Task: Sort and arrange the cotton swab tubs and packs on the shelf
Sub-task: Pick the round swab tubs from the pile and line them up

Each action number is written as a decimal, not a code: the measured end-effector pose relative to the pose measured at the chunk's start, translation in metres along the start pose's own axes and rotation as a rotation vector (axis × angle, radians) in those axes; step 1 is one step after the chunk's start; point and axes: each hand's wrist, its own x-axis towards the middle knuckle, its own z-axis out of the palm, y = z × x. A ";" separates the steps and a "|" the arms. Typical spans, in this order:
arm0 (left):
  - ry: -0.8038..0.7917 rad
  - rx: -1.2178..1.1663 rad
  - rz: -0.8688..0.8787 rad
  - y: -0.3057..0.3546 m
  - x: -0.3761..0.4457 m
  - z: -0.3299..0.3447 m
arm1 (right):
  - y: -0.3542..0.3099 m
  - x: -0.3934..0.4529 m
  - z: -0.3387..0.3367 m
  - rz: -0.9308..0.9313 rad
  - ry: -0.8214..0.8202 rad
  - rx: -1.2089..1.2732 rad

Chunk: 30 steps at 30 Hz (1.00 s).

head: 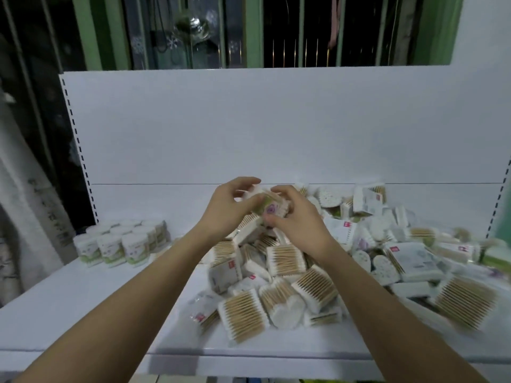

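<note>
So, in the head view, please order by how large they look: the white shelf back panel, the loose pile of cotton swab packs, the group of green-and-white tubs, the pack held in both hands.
1. White shelf back panel.
2. Loose pile of cotton swab packs.
3. Group of green-and-white tubs.
4. Pack held by left hand and right hand.

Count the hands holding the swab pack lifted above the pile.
2. The left hand holds the swab pack at its left end, and the right hand holds its right end. No other hand shows.
</note>
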 end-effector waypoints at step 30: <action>-0.027 0.183 -0.257 -0.129 -0.112 -0.274 | -0.096 0.011 0.289 0.102 -0.346 0.279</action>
